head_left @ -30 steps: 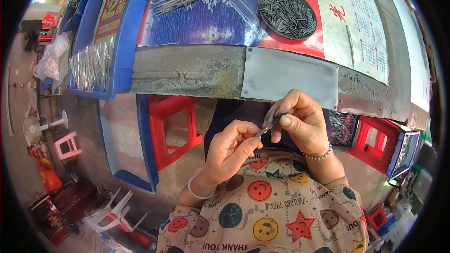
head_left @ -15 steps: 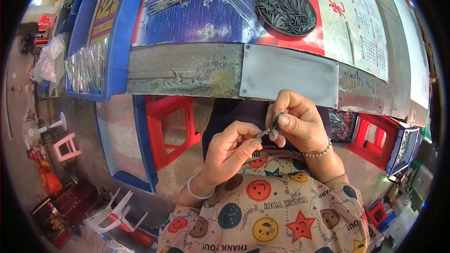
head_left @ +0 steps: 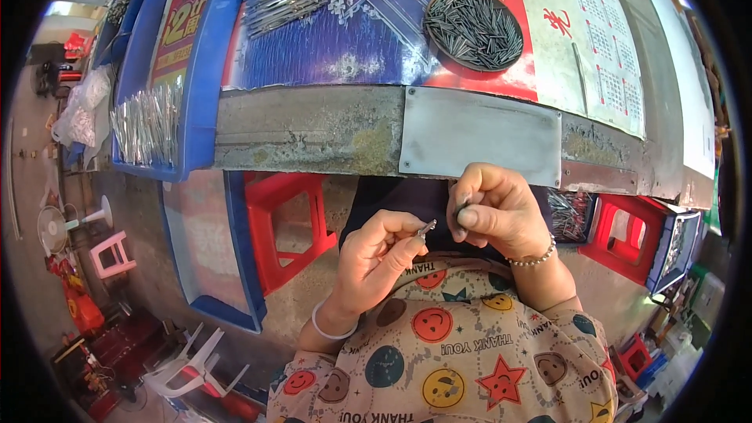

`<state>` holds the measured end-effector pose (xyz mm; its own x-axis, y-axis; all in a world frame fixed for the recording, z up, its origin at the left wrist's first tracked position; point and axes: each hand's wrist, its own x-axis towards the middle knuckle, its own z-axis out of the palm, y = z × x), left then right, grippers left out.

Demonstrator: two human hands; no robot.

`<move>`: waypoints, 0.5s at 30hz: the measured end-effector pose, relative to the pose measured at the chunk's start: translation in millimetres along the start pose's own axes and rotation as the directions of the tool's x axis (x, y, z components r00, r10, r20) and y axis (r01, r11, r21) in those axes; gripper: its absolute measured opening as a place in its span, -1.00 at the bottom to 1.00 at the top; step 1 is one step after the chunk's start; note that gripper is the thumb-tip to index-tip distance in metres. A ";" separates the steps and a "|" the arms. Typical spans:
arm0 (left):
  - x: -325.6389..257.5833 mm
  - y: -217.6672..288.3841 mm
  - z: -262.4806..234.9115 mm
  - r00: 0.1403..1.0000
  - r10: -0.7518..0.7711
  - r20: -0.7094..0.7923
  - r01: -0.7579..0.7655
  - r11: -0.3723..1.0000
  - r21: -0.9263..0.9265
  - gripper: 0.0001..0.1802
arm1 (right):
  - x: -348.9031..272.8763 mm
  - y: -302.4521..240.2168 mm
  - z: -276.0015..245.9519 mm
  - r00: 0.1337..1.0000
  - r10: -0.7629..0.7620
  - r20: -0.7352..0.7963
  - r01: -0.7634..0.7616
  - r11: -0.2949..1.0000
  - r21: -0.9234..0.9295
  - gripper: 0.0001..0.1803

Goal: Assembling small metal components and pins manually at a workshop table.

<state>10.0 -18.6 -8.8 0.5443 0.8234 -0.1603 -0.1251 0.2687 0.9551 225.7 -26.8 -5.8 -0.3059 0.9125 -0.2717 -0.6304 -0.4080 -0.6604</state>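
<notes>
Head view: left hand pinches small grey metal piece at fingertips, near the lap. Right hand fingers pressed together just beside it, grip contents unclear. Likely mid-assembly; joining needs fine alignment. Round dark tray of metal pins far.

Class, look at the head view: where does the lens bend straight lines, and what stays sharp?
Head view: the workbench edge bows toward the dark round rim; the left hand, right hand and small metal piece are sharp in even daylight, with no strong glare.
</notes>
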 end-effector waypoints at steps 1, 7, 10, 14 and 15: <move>-0.1 0.4 0.1 1.000 -0.002 -0.003 0.002 1.000 0.000 -0.83 | -2.0 -3.0 1.5 1.000 0.004 -0.004 -0.004 0.996 -0.089 -0.92; 1.6 -0.8 -0.1 1.000 0.028 -0.011 -0.027 0.996 0.088 -0.86 | -5.9 -12.9 13.5 0.994 -0.108 -0.003 0.100 0.932 -0.349 -0.86; 1.9 -2.3 0.3 0.998 0.053 -0.018 -0.050 0.988 0.145 -0.87 | -5.5 -13.5 8.3 0.983 -0.140 0.116 0.175 0.896 -0.407 -0.85; 2.6 -1.9 -0.1 0.998 0.058 -0.022 -0.053 0.983 0.178 -0.88 | -7.0 -5.4 10.6 0.990 -0.120 0.068 0.136 0.941 -0.309 -0.83; 2.8 -2.0 -0.4 0.998 0.064 -0.016 -0.059 0.979 0.195 -0.88 | -7.2 -4.2 9.4 0.993 -0.106 0.057 0.118 0.948 -0.296 -0.84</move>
<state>11.5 -16.6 -11.2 0.5223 0.8465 -0.1032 0.0073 0.1166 0.9932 223.8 -31.9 5.5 -0.2772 0.9474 -0.1599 -0.4227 -0.2697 -0.8652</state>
